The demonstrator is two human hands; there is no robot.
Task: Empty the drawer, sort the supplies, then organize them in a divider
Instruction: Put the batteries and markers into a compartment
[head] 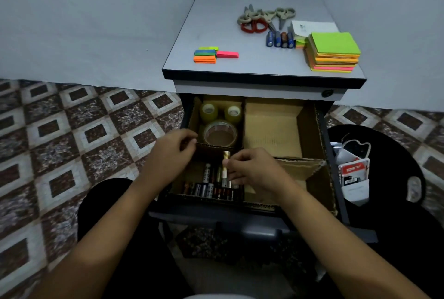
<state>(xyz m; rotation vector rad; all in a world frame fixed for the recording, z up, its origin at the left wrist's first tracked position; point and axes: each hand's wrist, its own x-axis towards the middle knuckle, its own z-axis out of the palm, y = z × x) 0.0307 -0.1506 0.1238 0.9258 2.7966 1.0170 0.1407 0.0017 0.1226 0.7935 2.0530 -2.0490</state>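
Observation:
The open drawer point(332, 154) holds a cardboard divider point(310, 130). Its back-left compartment contains three tape rolls point(219, 133). The front-left compartment holds several batteries point(206, 189) lying in rows. My right hand point(249, 169) pinches a gold-and-white battery point(225, 166) over that compartment. My left hand point(175, 147) hovers at the divider's left wall, fingers curled, nothing visibly held. On the cabinet top point(228, 75) lie several scissors point(264, 19), several batteries point(280, 39), coloured sticky flags point(211, 55) and a sticky-note stack point(332, 52).
A black stool point(394, 145) on the right carries packaged items point(354, 174). A white paper point(312, 27) lies behind the notes. The divider's right compartments point(271, 125) hold nothing. Patterned tile floor point(60, 142) spreads to the left; my dark-clothed knees are below.

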